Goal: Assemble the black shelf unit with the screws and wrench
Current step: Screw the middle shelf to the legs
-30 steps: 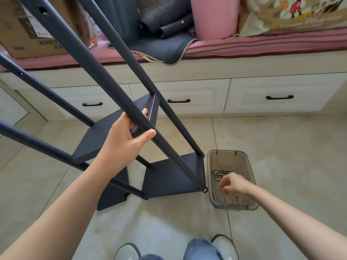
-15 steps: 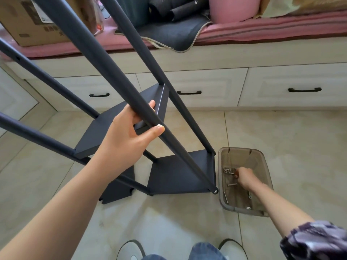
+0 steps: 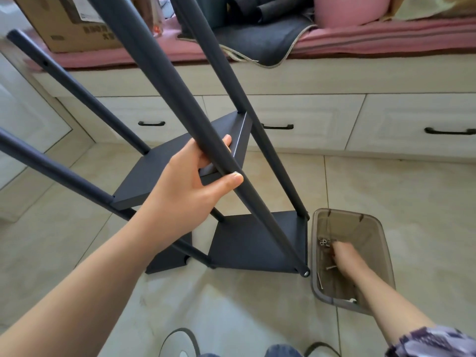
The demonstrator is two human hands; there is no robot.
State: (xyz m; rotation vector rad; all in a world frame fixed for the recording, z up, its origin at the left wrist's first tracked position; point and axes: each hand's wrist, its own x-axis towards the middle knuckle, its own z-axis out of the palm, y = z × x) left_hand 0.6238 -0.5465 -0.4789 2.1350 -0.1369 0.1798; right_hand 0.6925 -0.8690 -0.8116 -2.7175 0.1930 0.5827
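The black shelf unit (image 3: 255, 243) stands on the floor tiles, its poles slanting up toward me, with two shelf plates fixed low down. My left hand (image 3: 195, 184) grips the nearest pole (image 3: 180, 91) about halfway up, thumb on the near side. A clear grey plastic bin (image 3: 381, 243) sits just right of the unit's base and holds loose screws and washers (image 3: 324, 241). My right hand (image 3: 343, 256) reaches down into the bin among the hardware. Its fingertips are hidden, so I cannot see whether it holds anything.
A white drawer bench (image 3: 309, 119) with black handles runs along the back, topped by a pink cushion (image 3: 386, 39), a cardboard box (image 3: 69, 24) and dark fabric (image 3: 257, 37). My shoes (image 3: 180, 343) show at the bottom edge.
My right hand has pushed farther up into the bin toward the washers. My left hand keeps the same hold on the pole. My head has moved closer and lower.
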